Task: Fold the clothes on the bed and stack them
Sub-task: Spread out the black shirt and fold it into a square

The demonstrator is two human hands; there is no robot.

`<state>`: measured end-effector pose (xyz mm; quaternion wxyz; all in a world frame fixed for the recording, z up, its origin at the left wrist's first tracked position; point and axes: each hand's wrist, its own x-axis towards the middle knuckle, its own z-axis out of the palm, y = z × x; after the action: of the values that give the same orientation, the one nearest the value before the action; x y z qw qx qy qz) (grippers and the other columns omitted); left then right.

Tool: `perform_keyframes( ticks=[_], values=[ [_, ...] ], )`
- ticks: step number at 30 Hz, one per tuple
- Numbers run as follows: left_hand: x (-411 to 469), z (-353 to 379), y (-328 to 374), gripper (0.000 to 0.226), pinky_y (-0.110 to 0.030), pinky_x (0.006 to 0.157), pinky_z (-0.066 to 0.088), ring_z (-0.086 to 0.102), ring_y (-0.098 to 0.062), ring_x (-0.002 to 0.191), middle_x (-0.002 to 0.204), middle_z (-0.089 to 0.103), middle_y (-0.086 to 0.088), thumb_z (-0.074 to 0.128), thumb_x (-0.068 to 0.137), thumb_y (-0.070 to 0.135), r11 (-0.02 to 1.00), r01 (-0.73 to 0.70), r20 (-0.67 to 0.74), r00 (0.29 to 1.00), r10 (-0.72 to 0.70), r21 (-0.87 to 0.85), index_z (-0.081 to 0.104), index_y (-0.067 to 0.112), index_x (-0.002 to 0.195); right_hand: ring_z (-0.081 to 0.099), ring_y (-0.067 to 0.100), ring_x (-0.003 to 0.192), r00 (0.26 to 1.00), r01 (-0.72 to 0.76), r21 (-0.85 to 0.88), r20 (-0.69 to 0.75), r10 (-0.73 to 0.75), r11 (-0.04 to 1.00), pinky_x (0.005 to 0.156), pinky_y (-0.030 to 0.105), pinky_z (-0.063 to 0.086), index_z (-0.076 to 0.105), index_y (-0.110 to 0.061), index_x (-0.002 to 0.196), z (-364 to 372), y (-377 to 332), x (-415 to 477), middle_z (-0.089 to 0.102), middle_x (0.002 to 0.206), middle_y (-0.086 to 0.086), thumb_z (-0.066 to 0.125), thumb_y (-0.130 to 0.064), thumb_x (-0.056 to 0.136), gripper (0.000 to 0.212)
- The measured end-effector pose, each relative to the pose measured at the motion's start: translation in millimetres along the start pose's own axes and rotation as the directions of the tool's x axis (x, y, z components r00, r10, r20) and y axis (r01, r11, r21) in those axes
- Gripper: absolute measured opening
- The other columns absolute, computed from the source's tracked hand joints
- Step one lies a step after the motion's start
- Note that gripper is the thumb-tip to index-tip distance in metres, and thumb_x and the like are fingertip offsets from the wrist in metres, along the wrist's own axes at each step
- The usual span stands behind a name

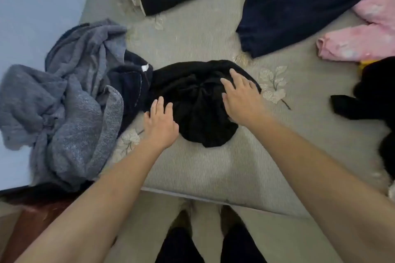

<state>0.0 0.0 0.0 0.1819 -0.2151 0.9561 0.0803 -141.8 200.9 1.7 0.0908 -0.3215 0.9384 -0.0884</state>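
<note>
Head view: a bunched black garment (196, 100) lay in the middle of the bed (213, 166). The left hand (160, 121) rested flat on its left rim, fingers slightly apart. The right hand (241, 98) pressed its right side, fingers spread. Just left, a navy piece (128, 85) bore a white tag (145, 67) with no writing that could be read. A grey knit (70, 100) lay at the left edge.

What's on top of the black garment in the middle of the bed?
The left hand and right hand lie open on the black garment; the cloth under their palms is hidden.

Pale blue wall (32, 6) at left — reddish-brown furniture (30, 222) lower left.
</note>
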Motion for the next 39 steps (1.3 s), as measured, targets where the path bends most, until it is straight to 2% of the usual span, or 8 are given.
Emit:
perform_keyframes(
  ticks=[6, 9, 17, 23, 28, 31, 34, 39],
  values=[
    [45, 97, -14, 0.072, -0.047, 0.120, 0.018, 0.013, -0.029, 0.151, 0.162, 0.020, -0.013, 0.054, 0.098, 0.024, 0.985, 0.136, 0.092, 0.988, -0.126, -0.107, 0.016, 0.008, 0.156, 0.026, 0.036, 0.148, 0.997, 0.079, 0.035, -0.001, -0.079, 0.996, 0.119, 0.051, 0.026, 0.024, -0.020, 0.158, 121, -15, 21, 0.024, 0.162, 0.018, 0.043, -0.048, 0.101, 0.066],
    [52, 125, -23, 0.061, -0.046, 0.113, 0.029, 0.045, -0.031, 0.130, 0.138, 0.052, -0.014, 0.057, 0.096, 0.020, 0.995, 0.086, -0.014, 0.996, -0.087, -0.054, 0.033, 0.008, 0.150, 0.054, 0.035, 0.111, 0.995, 0.091, 0.031, 0.044, -0.093, 0.995, 0.092, 0.045, 0.046, 0.015, -0.029, 0.160, 161, -8, 12, 0.051, 0.127, 0.019, 0.053, -0.031, 0.099, 0.072],
    [26, 152, -42, 0.044, -0.043, 0.081, 0.043, 0.059, -0.032, 0.097, 0.109, 0.064, -0.010, 0.063, 0.092, 0.029, 0.987, -0.161, 0.037, 0.986, 0.162, -0.023, 0.052, 0.010, 0.130, 0.061, 0.028, 0.084, 0.986, -0.122, 0.016, 0.113, 0.120, 0.992, 0.080, 0.040, 0.039, 0.057, -0.029, 0.136, 168, 0, -58, 0.063, 0.083, 0.005, 0.052, -0.050, 0.089, 0.052],
    [23, 148, -74, 0.039, -0.044, 0.074, 0.042, 0.058, -0.034, 0.089, 0.097, 0.061, -0.011, 0.061, 0.093, 0.030, 0.976, -0.215, 0.067, 0.975, 0.211, 0.046, 0.055, 0.013, 0.127, 0.051, 0.032, 0.120, 0.925, -0.210, 0.078, -0.307, 0.224, 0.974, 0.108, 0.048, 0.031, 0.068, -0.021, 0.105, 150, -30, -17, 0.057, 0.123, 0.013, 0.051, -0.059, 0.096, 0.043],
    [19, 143, -116, 0.052, -0.048, 0.074, 0.039, 0.054, -0.040, 0.088, 0.097, 0.057, -0.020, 0.066, 0.085, 0.022, 0.936, -0.292, 0.072, 0.956, 0.283, 0.198, 0.054, 0.005, 0.133, 0.029, 0.037, 0.146, 0.972, -0.234, 0.036, 0.039, 0.233, 0.972, 0.120, 0.055, 0.015, 0.017, -0.020, 0.159, 143, -16, 27, 0.038, 0.154, 0.017, 0.047, -0.070, 0.087, 0.093],
    [25, 135, -144, 0.054, -0.051, 0.077, 0.037, 0.050, -0.042, 0.090, 0.097, 0.052, -0.026, 0.067, 0.079, 0.013, 0.945, -0.210, -0.013, 0.975, 0.221, 0.251, 0.056, 0.004, 0.131, 0.057, 0.034, 0.118, 0.893, -0.377, 0.135, 0.316, 0.321, 0.916, 0.100, 0.049, 0.045, 0.049, -0.026, 0.137, 132, 19, 25, 0.064, 0.122, 0.008, 0.042, -0.094, 0.072, 0.094],
    [30, 130, -158, 0.052, -0.054, 0.089, 0.033, 0.045, -0.043, 0.100, 0.107, 0.047, -0.026, 0.063, 0.079, 0.005, 0.973, -0.002, -0.127, 0.991, 0.032, 0.230, 0.056, 0.011, 0.130, 0.061, 0.033, 0.101, 0.781, -0.613, 0.216, 0.310, 0.542, 0.760, 0.085, 0.041, 0.047, 0.062, -0.019, 0.100, 122, 58, 1, 0.065, 0.100, 0.006, 0.045, -0.090, 0.075, 0.076],
    [36, 129, -116, 0.052, -0.050, 0.110, 0.023, 0.030, -0.041, 0.130, 0.139, 0.036, -0.020, 0.061, 0.077, 0.007, 0.985, 0.121, -0.047, 0.991, -0.127, -0.124, 0.057, 0.015, 0.128, 0.054, 0.042, 0.119, 0.546, -0.828, 0.007, 0.240, 0.803, 0.561, 0.100, 0.049, 0.043, 0.059, -0.011, 0.120, 120, 86, -37, 0.060, 0.126, 0.018, 0.062, -0.053, 0.087, 0.053]
  ],
)
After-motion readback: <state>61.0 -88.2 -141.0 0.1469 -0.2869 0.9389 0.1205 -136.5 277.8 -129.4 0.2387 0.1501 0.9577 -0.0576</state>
